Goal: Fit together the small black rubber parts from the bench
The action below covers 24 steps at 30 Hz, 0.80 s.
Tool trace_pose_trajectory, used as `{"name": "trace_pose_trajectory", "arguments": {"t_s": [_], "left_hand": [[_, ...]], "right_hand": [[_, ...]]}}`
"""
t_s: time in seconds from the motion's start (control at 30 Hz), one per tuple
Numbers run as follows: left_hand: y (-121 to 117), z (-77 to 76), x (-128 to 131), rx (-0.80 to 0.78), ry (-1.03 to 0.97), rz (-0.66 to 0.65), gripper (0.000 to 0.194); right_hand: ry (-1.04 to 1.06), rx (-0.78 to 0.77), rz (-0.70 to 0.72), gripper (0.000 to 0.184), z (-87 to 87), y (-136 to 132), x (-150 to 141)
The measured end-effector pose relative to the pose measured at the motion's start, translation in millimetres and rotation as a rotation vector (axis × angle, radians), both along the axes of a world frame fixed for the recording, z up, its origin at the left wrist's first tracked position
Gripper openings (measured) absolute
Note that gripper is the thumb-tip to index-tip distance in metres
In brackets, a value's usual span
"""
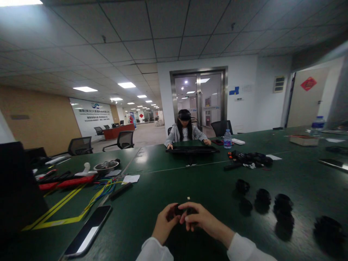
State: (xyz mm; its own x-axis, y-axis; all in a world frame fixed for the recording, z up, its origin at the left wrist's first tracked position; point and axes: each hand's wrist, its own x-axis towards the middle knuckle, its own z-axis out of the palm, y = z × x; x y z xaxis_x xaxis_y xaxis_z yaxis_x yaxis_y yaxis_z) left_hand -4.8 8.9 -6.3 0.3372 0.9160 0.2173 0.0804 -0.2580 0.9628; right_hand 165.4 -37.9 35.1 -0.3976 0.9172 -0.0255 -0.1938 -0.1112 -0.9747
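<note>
Black part [177,208] — pinched by curled fingers of the left hand [164,222], long axis hidden; located just left of the right hand [200,218], fingers parted, contact unclear.

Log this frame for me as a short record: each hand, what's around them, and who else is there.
Left hand: fingers curled around a small dark part, mostly hidden
Right hand: fingertips close to that part; contact unclear
Surface: green table
Right of hands: black round parts, spread out
Left of hands: phone lying flat; colored wires farther off
Across: one seated person behind a black screen; water bottle upright nearby
</note>
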Motion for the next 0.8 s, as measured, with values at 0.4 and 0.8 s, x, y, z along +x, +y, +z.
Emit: {"name": "trace_pose_trajectory", "arguments": {"t_s": [0.4,0.8], "left_hand": [[4.8,-4.3,-2.0,0.0,-0.026,-0.028,0.022],[3.4,-4.3,-4.7,0.024,0.008,-0.124,0.019]], "right_hand": [[-0.217,0.126,-0.125,0.031,0.4,-1.5,-12.2],[-0.364,0.11,-0.08,0.029,-4.4,0.4,-4.5]]}}
